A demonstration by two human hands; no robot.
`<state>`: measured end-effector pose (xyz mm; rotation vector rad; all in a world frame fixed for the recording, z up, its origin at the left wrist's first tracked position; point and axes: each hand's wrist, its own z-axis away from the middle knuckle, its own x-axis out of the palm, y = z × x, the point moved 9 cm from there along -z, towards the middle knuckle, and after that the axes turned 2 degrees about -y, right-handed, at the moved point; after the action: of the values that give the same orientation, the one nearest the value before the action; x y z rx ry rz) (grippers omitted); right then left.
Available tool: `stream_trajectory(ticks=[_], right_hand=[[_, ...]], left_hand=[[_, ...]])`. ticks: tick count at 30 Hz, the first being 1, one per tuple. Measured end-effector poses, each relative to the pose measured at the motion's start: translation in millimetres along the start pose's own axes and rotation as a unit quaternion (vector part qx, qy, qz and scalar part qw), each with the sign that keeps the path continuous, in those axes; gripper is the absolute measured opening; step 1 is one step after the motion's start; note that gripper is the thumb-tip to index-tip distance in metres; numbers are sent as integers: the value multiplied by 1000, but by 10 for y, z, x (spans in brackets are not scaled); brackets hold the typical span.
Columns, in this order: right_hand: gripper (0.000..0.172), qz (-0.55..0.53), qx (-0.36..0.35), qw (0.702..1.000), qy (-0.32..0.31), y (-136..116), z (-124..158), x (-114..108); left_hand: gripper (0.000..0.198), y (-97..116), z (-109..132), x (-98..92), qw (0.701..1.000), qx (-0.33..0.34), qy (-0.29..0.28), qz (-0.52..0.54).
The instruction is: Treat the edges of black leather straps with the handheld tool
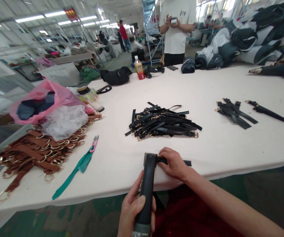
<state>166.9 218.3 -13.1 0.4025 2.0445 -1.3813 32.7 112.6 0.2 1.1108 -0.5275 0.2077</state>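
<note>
My left hand grips the black handle of a hand tool that points up toward the table's near edge. My right hand presses a short black strap flat on the white table, with the strap's end at the tool's head. Just beyond lies a pile of black straps with gold buckles.
Brown straps with gold rings are heaped at the left under pink and clear plastic bags. A green ribbon with small snips lies nearby. More black straps lie at the right. A person in a white shirt stands across the table, beside a bottle.
</note>
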Motion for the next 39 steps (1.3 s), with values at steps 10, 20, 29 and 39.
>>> stream_trajectory(ticks=[10, 20, 29, 39], right_hand=[[13, -34, -1, 999, -9, -22, 8, -28], [14, -24, 16, 999, -18, -9, 5, -30], [9, -18, 15, 1000, -20, -32, -9, -10], [25, 146, 96, 979, -101, 1, 109, -257]], left_hand=[[63, 32, 152, -76, 999, 13, 24, 37], [64, 42, 277, -64, 998, 15, 30, 53], [75, -78, 59, -80, 999, -2, 6, 52], [69, 20, -35, -121, 998, 0, -27, 57]])
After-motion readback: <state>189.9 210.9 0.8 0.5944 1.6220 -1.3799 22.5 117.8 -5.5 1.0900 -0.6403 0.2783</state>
